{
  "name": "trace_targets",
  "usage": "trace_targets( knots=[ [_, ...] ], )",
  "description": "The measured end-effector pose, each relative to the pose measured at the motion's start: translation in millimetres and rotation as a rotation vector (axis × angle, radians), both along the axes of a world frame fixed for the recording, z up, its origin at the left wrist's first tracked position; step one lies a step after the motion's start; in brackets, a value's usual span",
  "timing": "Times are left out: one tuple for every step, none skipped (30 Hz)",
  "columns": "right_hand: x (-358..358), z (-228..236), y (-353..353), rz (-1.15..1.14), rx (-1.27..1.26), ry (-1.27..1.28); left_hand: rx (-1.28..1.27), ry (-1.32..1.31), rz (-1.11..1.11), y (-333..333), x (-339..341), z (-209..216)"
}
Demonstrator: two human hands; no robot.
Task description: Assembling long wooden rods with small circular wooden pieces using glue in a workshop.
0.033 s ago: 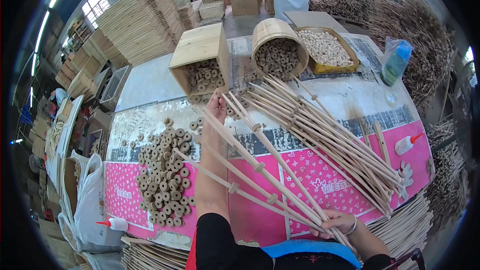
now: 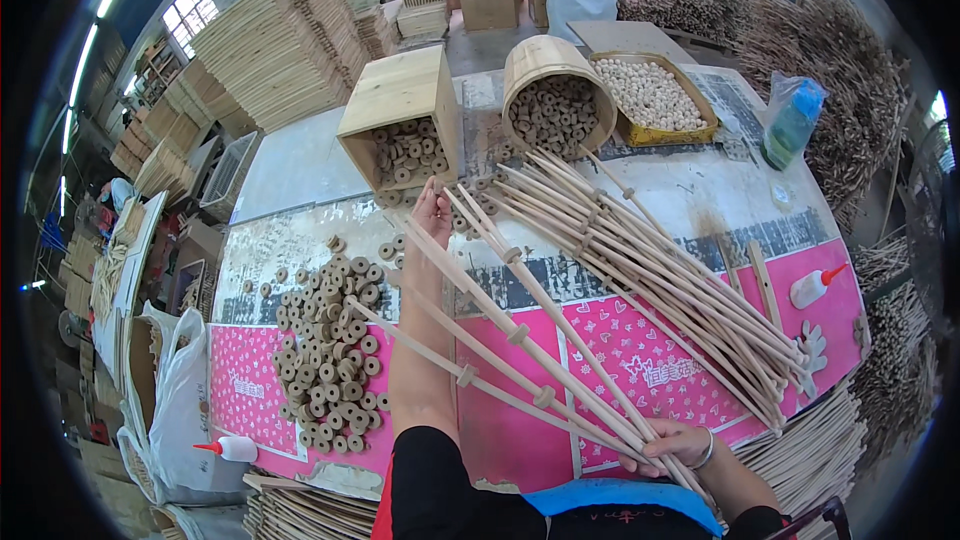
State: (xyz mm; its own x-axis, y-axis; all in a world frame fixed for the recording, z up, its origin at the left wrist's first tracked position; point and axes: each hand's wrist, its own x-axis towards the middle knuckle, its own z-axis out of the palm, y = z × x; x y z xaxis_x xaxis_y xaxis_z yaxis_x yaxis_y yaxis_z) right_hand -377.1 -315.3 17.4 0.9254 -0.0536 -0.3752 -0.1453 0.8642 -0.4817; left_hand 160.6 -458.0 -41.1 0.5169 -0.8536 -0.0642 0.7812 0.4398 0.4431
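Observation:
Near the front edge, my right hand (image 2: 672, 448) is closed round the lower ends of several thin wooden rods (image 2: 590, 395), which fan out up and to the left. Some of these rods carry a small wooden ring (image 2: 518, 334) partway along. My left arm reaches forward, and my left hand (image 2: 433, 212) is closed beside the far tips of the rods, just in front of a tipped wooden box (image 2: 395, 100). What its fingers pinch, if anything, is too small to make out. A heap of wooden rings (image 2: 335, 360) lies left of my left forearm.
A pile of ringed rods (image 2: 650, 290) lies to the right. Behind stand a tipped wooden bucket (image 2: 545, 55) of rings and a yellow tray (image 2: 690, 138) of wooden beads. Glue bottles (image 2: 238, 448) lie at both sides; a green-blue bottle (image 2: 792, 130) stands far right.

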Motion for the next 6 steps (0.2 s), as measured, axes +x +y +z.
trace_targets(
  knots=[
    [-0.2, -0.5, -0.3, -0.003, 0.004, -0.002, 0.004, -0.029, -0.023, 0.8, -2.0, 3.0],
    [-0.1, -0.8, -0.7, 0.000, 0.005, -0.030, 0.008, -0.057, -0.046, 1.4, -3.9, 4.9],
    [0.1, -0.8, -1.4, 0.004, 0.006, -0.056, 0.011, -0.057, -0.047, 1.7, -5.6, 5.8],
    [1.5, -0.4, -1.6, 0.004, 0.009, -0.058, 0.027, -0.045, -0.067, 2.8, -4.7, 5.3],
    [2.9, 0.5, -2.3, 0.015, 0.002, -0.055, 0.043, -0.032, -0.087, 3.8, -4.1, 4.6],
    [4.1, 1.0, -2.7, 0.026, -0.005, -0.051, 0.046, -0.034, -0.086, 4.9, -3.2, 3.8]
  ],
)
